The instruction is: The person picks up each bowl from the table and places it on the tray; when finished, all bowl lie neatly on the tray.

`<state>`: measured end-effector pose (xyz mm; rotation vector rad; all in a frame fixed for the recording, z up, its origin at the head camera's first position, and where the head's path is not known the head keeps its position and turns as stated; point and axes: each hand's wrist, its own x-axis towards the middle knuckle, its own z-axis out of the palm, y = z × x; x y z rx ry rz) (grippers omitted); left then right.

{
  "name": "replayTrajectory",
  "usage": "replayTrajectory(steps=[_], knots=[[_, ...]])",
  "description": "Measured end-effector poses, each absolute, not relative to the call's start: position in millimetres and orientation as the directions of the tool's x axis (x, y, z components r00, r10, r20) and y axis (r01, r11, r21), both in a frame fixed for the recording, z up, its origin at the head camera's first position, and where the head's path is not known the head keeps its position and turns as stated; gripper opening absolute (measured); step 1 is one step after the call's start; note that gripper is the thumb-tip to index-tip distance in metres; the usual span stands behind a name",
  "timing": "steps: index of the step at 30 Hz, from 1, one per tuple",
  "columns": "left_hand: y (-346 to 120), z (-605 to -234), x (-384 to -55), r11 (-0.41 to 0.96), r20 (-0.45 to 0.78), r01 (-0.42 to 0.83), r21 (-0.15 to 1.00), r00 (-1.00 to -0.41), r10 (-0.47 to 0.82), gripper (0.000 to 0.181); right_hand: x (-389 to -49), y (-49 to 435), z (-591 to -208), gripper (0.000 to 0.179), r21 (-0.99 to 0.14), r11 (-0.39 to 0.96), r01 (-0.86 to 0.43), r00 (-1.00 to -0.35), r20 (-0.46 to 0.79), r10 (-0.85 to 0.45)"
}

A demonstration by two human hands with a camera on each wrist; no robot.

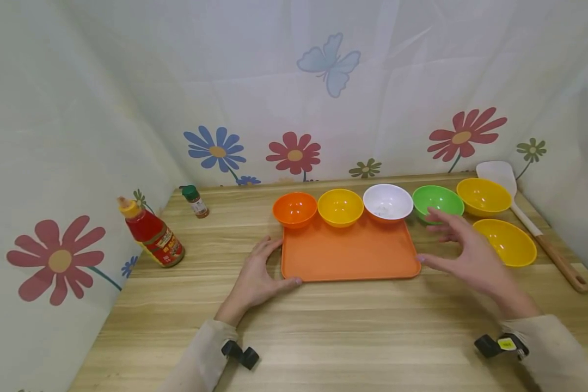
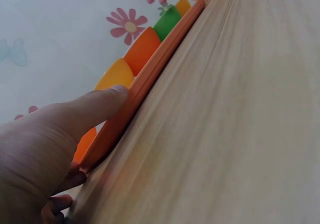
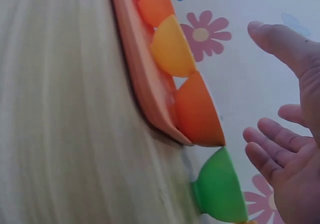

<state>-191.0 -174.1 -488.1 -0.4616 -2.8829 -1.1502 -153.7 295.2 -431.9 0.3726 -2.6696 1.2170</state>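
Observation:
My left hand [image 1: 257, 275] holds the near left corner of an orange tray [image 1: 348, 256], thumb along the front rim and fingers at the left side. In the left wrist view, the thumb [image 2: 95, 108] lies against the tray's edge. Along the tray's far side stand an orange bowl [image 1: 295, 210], a yellow bowl [image 1: 340, 208] and a bowl white inside and orange outside [image 1: 387, 201]. My right hand [image 1: 470, 258] is raised and holds nothing, its fingers spread, beside the tray's right end. Its fingertips overlap a green bowl [image 1: 436, 198] in the head view.
Two more yellow bowls [image 1: 484, 196] stand at the right. Beyond them lies a white spatula with a wooden handle [image 1: 561, 261]. On the left are a red sauce bottle [image 1: 159, 239] and a small green-capped spice jar [image 1: 196, 202]. A flowered curtain [image 1: 255, 81] surrounds the wooden table [image 1: 348, 332].

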Motion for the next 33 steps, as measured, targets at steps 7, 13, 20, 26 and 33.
replayTrajectory(steps=[7, 13, 20, 26, 33], knots=[[-174, -488, -191, 0.690, 0.110, 0.272, 0.671, -0.957, 0.270, 0.112, -149, 313, -420, 0.105, -0.729, 0.628, -0.273, -0.943, 0.332, -0.025], [-174, -488, -190, 0.691, 0.107, 0.270, 0.670, -0.957, 0.270, 0.112, -142, 334, -413, 0.106, -0.728, 0.659, -0.188, -0.942, 0.323, 0.088], [-175, -488, -189, 0.692, 0.108, 0.269, 0.670, -0.958, 0.267, 0.112, -134, 357, -415, 0.109, -0.772, 0.629, -0.090, -0.942, 0.271, 0.198], [-175, -488, -190, 0.699, 0.100, 0.263, 0.665, -0.959, 0.266, 0.112, -127, 374, -425, 0.105, -0.815, 0.579, -0.008, -0.942, 0.201, 0.269], [-175, -488, -191, 0.693, 0.101, 0.265, 0.671, -0.958, 0.269, 0.112, -125, 390, -442, 0.106, -0.778, 0.628, 0.021, -0.943, 0.193, 0.270]])
